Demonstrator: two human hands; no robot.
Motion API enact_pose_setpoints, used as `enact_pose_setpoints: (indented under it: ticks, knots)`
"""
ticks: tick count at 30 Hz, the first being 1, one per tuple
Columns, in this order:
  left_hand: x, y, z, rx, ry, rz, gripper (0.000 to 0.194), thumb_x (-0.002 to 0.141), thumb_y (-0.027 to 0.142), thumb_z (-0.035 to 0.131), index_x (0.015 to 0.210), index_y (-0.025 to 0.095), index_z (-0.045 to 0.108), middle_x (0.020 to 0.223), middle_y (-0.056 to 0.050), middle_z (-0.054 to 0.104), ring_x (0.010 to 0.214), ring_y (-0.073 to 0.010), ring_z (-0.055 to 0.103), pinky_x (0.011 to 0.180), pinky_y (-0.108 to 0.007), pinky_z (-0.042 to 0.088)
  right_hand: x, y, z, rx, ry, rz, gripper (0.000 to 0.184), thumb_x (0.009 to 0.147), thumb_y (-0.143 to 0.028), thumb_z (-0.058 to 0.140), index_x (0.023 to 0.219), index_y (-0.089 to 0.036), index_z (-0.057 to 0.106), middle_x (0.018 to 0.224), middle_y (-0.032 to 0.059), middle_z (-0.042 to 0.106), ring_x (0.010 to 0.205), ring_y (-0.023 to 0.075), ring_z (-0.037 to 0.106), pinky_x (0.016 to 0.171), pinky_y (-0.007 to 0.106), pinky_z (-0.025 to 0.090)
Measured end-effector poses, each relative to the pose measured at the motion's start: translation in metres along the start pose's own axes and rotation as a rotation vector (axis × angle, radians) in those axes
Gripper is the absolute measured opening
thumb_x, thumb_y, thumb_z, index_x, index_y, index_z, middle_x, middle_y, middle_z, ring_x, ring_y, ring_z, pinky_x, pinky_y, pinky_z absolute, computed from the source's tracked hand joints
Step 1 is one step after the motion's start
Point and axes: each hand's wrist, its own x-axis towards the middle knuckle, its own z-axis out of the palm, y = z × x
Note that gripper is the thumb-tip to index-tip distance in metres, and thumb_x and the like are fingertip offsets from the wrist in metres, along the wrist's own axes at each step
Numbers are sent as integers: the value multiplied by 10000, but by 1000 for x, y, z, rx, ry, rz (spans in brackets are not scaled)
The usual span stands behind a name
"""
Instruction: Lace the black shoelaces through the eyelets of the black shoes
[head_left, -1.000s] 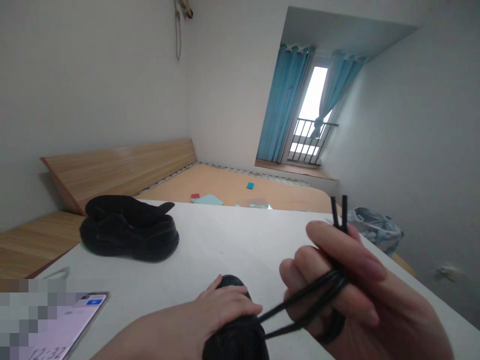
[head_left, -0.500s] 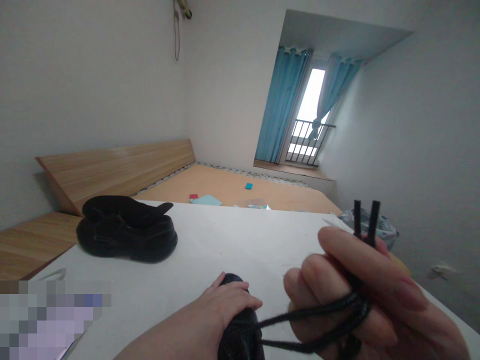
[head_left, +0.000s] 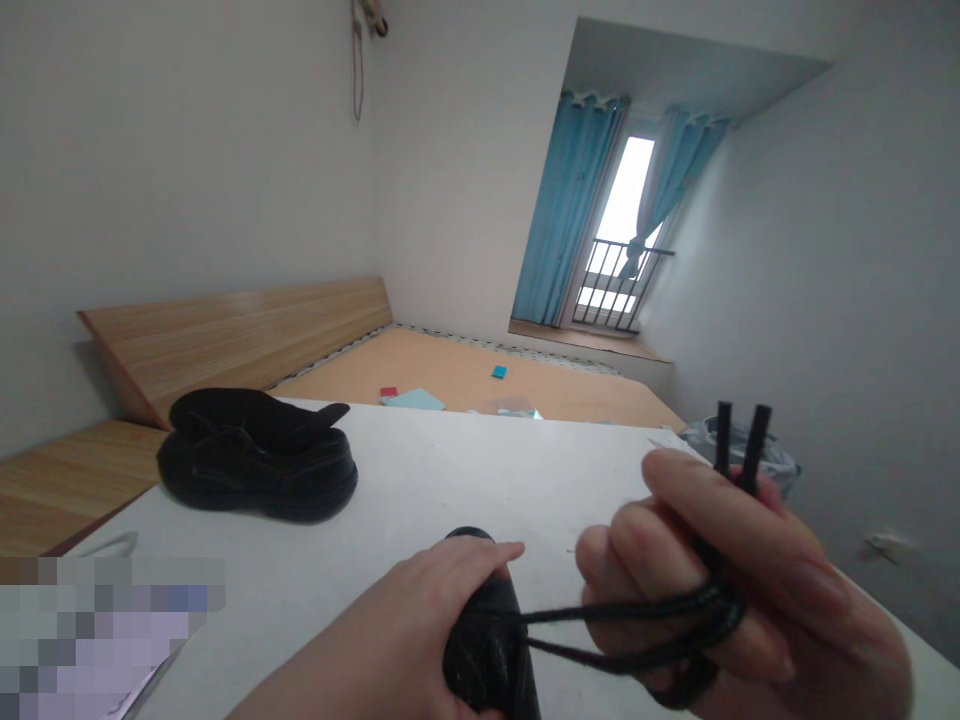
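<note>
My left hand (head_left: 420, 620) rests on a black shoe (head_left: 484, 655) at the near edge of the white table (head_left: 450, 480), fingers curved over its top. My right hand (head_left: 720, 590) is closed on the black shoelaces (head_left: 637, 625), which run taut from the shoe to my fingers. The two lace tips (head_left: 739, 440) stick up above my fist. A second black shoe (head_left: 255, 455) lies on the table at the far left, apart from both hands.
A phone or screen, pixelated, lies at the table's near left corner (head_left: 112, 630). Beyond the table is a bare wooden bed frame (head_left: 465, 375) with small coloured items, blue curtains (head_left: 562, 210) and a balcony door. A bag (head_left: 750, 450) sits by the right wall.
My right hand has drawn the laces further right and slightly nearer, and the lace tips have spread apart. My left hand has stayed on the shoe, fingers sliding a little forward.
</note>
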Motion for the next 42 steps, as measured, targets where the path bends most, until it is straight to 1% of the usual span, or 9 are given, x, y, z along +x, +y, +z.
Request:
enact_pose_setpoints:
  ticks: [8, 12, 16, 20, 26, 30, 34, 36, 42]
  knots:
    - [-1, -2, -4, 29, 323, 208, 218, 853, 333, 501, 670, 218, 467, 695, 12, 499, 696, -174, 478, 659, -281, 386, 13, -5, -37, -17, 408, -15, 248, 914, -294, 581, 726, -237, 429, 502, -58, 267, 503, 144, 215, 540, 179, 375]
    - [-6, 5, 0, -74, 163, 239, 217, 882, 412, 530, 903, 250, 672, 862, -26, 566, 872, -214, 524, 796, -311, 416, 16, 1, -45, -7, 452, 2, 194, 875, -281, 625, 778, -231, 465, 543, -69, 338, 498, 114, 280, 517, 144, 370]
    - [-6, 4, 5, -352, -4, 148, 338, 831, 529, 591, 742, 205, 632, 846, -15, 507, 838, -196, 495, 764, -298, 422, 16, 7, -52, -340, 537, 72, 235, 893, -404, 568, 773, -215, 498, 547, -48, 439, 501, 114, 349, 495, 197, 327]
    - [-1, -2, -3, -862, 281, 73, 307, 841, 439, 597, 667, 193, 537, 740, 3, 478, 768, -170, 477, 756, -291, 462, 19, 4, -77, -1034, 655, -4, 306, 889, -422, 548, 703, -179, 557, 613, -13, 483, 542, 118, 377, 515, 253, 285]
    - [3, -2, -28, -1423, 584, 67, 247, 864, 177, 496, 617, 177, 503, 587, 59, 287, 496, -91, 353, 497, -214, 452, 15, -17, -117, -1293, 661, 105, 299, 919, -407, 457, 816, -166, 601, 585, -25, 431, 551, 130, 376, 517, 267, 266]
    - [0, -1, -31, -1198, 577, 55, 89, 826, 239, 574, 828, 188, 647, 535, 94, 228, 418, -67, 184, 365, -155, 246, 7, -31, -112, -1551, 463, 388, 334, 945, -424, 431, 868, -175, 640, 612, -26, 416, 560, 131, 382, 529, 260, 283]
    - [-1, 0, -9, -350, 233, -66, 154, 742, 315, 649, 656, 192, 682, 550, 34, 459, 530, -110, 408, 517, -212, 374, 2, -31, -87, -1393, -115, 798, 258, 929, -290, 479, 877, -174, 703, 704, 1, 570, 613, 120, 463, 562, 229, 348]
    - [-1, -1, 6, -10, 208, -5, 113, 727, 272, 632, 650, 217, 693, 656, 0, 558, 664, -164, 511, 632, -261, 431, 0, -26, -77, -1292, -306, 967, 219, 881, -200, 516, 876, -175, 734, 681, -12, 598, 577, 101, 469, 533, 204, 346]
    - [1, -13, 29, 293, 221, 74, 203, 675, 160, 604, 801, 260, 728, 841, -23, 620, 809, -199, 578, 720, -284, 458, 1, -3, -71, -1326, -411, 1179, 217, 787, -100, 539, 805, -162, 746, 524, -50, 535, 463, 77, 481, 438, 162, 321]
